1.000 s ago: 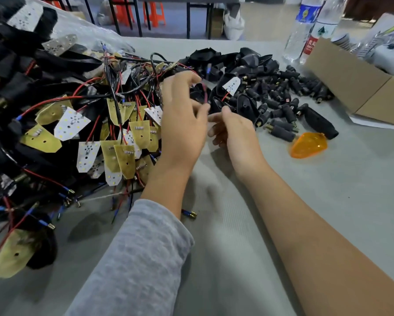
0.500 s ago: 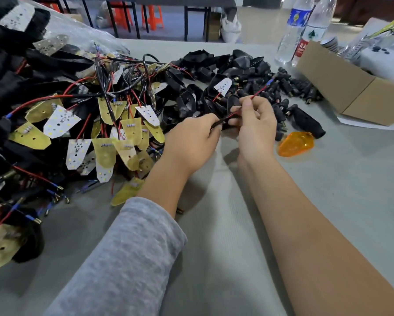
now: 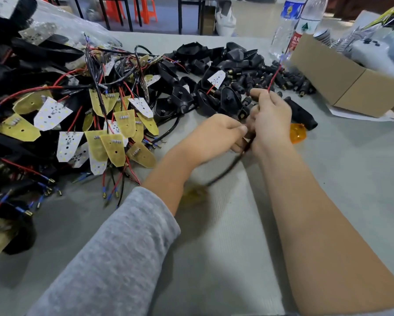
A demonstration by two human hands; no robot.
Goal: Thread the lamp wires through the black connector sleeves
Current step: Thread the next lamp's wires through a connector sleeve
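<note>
Your left hand (image 3: 214, 135) pinches the black sleeve (image 3: 241, 114); your right hand (image 3: 270, 119) grips the red wire (image 3: 274, 76). Keep the wire taut, feeding straight.

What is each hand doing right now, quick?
Left hand: fingers curled, pinching the black cable.
Right hand: fingers closed, pinching the red wire that sticks up from it.
</note>
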